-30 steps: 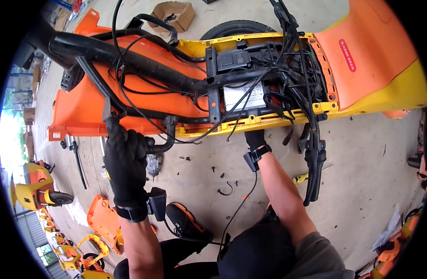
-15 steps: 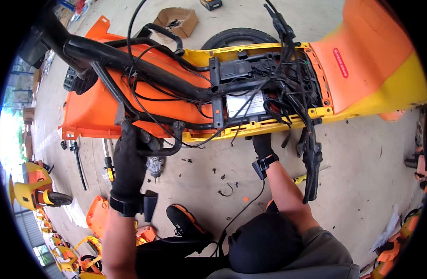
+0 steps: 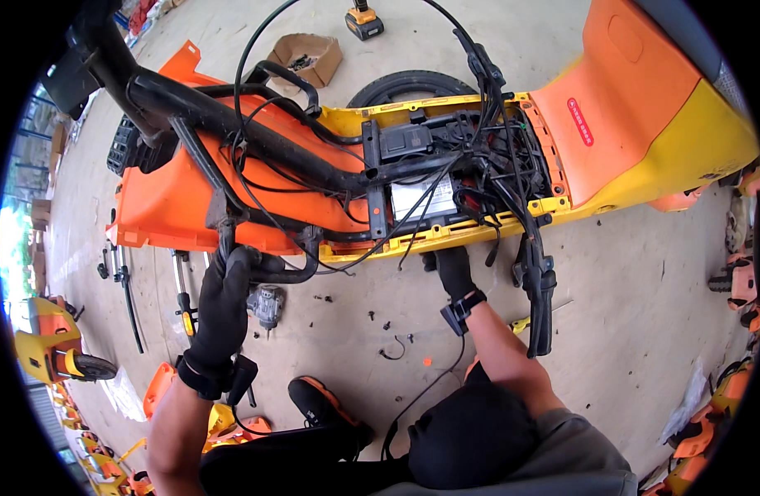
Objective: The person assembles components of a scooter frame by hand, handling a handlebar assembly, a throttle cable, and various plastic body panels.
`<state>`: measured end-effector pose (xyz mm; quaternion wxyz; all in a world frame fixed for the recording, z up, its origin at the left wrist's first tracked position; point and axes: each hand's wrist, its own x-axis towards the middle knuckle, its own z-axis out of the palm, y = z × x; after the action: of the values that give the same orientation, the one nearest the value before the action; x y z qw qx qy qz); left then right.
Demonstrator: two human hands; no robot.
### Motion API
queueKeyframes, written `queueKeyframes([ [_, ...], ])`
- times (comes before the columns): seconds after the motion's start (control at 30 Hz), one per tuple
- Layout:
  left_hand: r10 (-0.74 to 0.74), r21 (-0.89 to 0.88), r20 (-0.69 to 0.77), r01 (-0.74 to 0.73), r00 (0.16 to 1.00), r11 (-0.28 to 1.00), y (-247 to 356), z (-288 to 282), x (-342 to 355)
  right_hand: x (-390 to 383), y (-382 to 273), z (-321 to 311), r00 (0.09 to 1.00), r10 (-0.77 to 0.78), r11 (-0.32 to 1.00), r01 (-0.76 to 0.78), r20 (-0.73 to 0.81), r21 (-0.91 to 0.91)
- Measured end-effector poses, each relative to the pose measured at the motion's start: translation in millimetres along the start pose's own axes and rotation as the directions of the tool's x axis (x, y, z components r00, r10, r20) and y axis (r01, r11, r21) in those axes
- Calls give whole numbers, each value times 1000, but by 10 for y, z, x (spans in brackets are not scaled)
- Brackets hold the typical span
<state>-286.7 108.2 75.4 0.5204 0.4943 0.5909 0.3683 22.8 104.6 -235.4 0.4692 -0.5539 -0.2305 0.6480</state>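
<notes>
A partly stripped scooter body with orange and yellow panels lies across the view, its black tube frame point(image 3: 264, 136) on top. My left hand point(image 3: 223, 306), in a black glove, is closed around the frame's lower-left black tube, beside the bent end bar point(image 3: 310, 252). My right hand point(image 3: 454, 273), also gloved, is at the lower edge of the yellow side panel point(image 3: 434, 243); its fingertips are partly hidden under that edge. Above it, a silver-labelled box point(image 3: 420, 197) and a tangle of black cables point(image 3: 500, 157) sit in the open body. A black handlebar grip point(image 3: 542, 314) hangs near my right forearm.
Beyond the body are a wheel point(image 3: 409, 85), a cardboard box point(image 3: 301, 59) of small parts and a cordless tool point(image 3: 363, 21). A metal part point(image 3: 267, 306) and several screws lie on the near floor. Other yellow scooters point(image 3: 53, 339) stand at the left.
The view has shifted slightly, bringing more of the cordless tool in. My right hand shows more below the panel edge. My left hand stays at the frame tube.
</notes>
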Motion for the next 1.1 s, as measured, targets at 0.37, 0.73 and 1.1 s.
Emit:
queueKeyframes([
  [0.37,-29,82,-29,32,999,996,19,-34,-11,-208,35,-5,999,18,992,-14,26,-124],
  [0.73,21,227,-5,-19,1000,974,-321,-218,-280,-861,66,-120,958,72,912,49,277,-407],
  [1.1,-148,722,546,-373,825,583,-1552,-66,-698,-1772,191,-2485,866,-262,-287,352,426,-891],
])
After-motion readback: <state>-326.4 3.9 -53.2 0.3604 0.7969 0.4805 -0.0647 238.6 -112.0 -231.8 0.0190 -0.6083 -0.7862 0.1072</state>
